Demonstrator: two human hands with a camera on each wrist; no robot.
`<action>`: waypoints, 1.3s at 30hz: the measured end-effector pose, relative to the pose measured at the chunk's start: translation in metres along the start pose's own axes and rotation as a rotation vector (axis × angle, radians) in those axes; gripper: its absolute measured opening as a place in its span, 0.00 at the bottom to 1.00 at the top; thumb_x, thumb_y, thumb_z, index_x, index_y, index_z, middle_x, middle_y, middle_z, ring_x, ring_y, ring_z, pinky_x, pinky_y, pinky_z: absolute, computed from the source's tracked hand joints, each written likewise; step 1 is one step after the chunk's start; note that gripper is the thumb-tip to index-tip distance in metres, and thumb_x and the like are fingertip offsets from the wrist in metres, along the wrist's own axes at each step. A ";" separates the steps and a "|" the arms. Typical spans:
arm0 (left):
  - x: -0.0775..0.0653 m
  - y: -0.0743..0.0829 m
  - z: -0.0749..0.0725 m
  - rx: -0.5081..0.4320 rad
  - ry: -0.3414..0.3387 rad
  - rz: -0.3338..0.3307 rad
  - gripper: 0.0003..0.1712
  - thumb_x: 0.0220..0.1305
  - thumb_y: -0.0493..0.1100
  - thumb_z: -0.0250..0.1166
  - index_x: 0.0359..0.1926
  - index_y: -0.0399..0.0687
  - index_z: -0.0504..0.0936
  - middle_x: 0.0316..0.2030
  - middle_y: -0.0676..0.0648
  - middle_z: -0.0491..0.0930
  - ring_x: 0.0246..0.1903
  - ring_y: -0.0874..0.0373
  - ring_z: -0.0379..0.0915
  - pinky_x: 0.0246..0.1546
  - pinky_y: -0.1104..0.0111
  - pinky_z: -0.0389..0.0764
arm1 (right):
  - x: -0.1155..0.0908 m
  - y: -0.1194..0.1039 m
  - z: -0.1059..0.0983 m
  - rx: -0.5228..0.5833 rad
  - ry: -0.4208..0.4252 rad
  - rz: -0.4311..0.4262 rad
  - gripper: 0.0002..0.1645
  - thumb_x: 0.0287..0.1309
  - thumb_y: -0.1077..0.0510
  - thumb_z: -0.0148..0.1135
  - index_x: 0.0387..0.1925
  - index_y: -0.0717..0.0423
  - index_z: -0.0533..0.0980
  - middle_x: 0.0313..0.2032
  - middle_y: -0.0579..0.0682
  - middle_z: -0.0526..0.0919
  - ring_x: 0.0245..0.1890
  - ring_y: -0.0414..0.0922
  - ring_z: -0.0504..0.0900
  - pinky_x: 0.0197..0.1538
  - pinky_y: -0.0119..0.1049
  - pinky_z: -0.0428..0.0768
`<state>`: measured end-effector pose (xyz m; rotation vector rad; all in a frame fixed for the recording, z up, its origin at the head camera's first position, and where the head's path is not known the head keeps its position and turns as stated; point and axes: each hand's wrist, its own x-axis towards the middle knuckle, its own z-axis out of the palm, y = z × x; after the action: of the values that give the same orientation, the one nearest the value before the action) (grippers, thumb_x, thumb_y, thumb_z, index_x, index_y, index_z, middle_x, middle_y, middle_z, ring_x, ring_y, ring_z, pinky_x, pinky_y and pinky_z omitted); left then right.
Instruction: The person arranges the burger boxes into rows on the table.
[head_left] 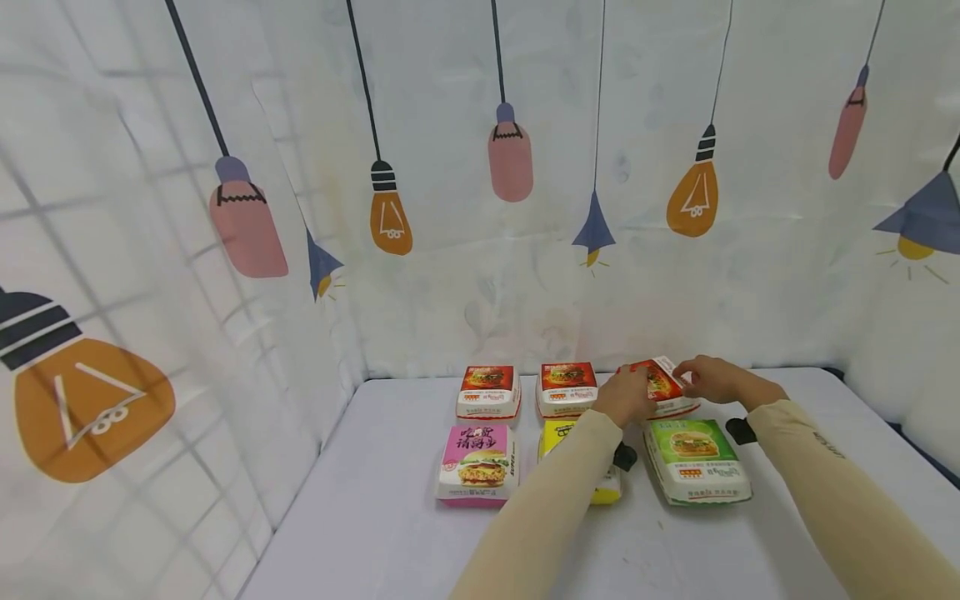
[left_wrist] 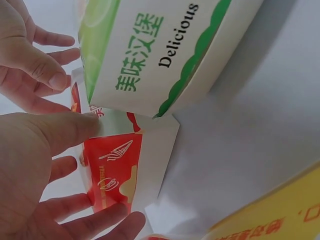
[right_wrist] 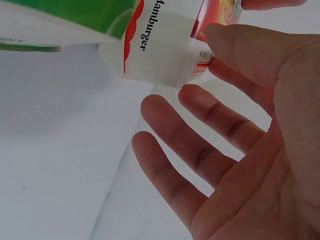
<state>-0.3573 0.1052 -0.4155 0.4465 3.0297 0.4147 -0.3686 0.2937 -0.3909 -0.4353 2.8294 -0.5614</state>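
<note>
At the back right of the group, a red-and-white burger box (head_left: 662,385) sits tilted between both hands. My left hand (head_left: 627,395) holds its left side; in the left wrist view the thumb lies on the upper edge of the box (left_wrist: 114,167) and the spread fingers reach along its side. On the right, my right hand (head_left: 722,380) pinches a corner between thumb and index finger, while its other fingers (right_wrist: 172,125) extend past the box (right_wrist: 167,47). A green-and-white burger box (head_left: 693,461) lies just in front of it.
Two more red burger boxes (head_left: 488,392) (head_left: 567,390) stand in the back row. A pink box (head_left: 477,467) and a yellow box (head_left: 553,435), partly behind the left forearm, are in front. The white table (head_left: 360,517) meets a lamp-patterned curtain (head_left: 450,308).
</note>
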 end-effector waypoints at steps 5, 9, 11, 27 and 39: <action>0.001 0.000 0.000 0.000 0.005 0.014 0.33 0.61 0.56 0.73 0.66 0.62 0.75 0.58 0.57 0.77 0.51 0.63 0.76 0.53 0.65 0.80 | 0.005 0.004 0.003 -0.004 0.005 -0.002 0.23 0.65 0.62 0.64 0.58 0.70 0.74 0.50 0.71 0.78 0.46 0.61 0.78 0.51 0.59 0.82; 0.001 0.001 -0.001 0.009 -0.003 0.018 0.32 0.61 0.55 0.74 0.65 0.62 0.76 0.58 0.57 0.77 0.50 0.62 0.76 0.54 0.65 0.80 | 0.007 0.004 0.004 -0.025 0.024 -0.012 0.19 0.64 0.61 0.65 0.53 0.68 0.76 0.48 0.70 0.77 0.46 0.62 0.77 0.51 0.59 0.81; 0.001 0.002 -0.001 0.010 -0.008 0.013 0.31 0.61 0.54 0.74 0.65 0.62 0.76 0.59 0.57 0.77 0.49 0.62 0.76 0.54 0.65 0.80 | 0.007 0.004 0.004 -0.030 0.036 -0.012 0.17 0.63 0.62 0.65 0.51 0.67 0.76 0.49 0.70 0.75 0.47 0.62 0.77 0.53 0.61 0.80; -0.002 0.003 -0.002 0.053 0.040 0.039 0.25 0.62 0.52 0.74 0.60 0.62 0.81 0.59 0.57 0.73 0.51 0.59 0.75 0.58 0.61 0.80 | 0.008 0.000 0.006 -0.021 -0.010 0.076 0.26 0.64 0.58 0.65 0.59 0.65 0.70 0.59 0.72 0.75 0.55 0.67 0.75 0.59 0.67 0.75; 0.000 0.001 -0.002 0.097 0.074 0.058 0.25 0.61 0.52 0.74 0.60 0.65 0.81 0.57 0.58 0.80 0.48 0.62 0.78 0.52 0.65 0.82 | 0.008 -0.003 0.007 -0.099 0.024 0.022 0.34 0.63 0.57 0.67 0.65 0.69 0.69 0.58 0.72 0.70 0.54 0.72 0.71 0.58 0.70 0.72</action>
<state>-0.3570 0.1051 -0.4132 0.5376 3.1251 0.2948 -0.3733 0.2857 -0.3973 -0.4169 2.8901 -0.4268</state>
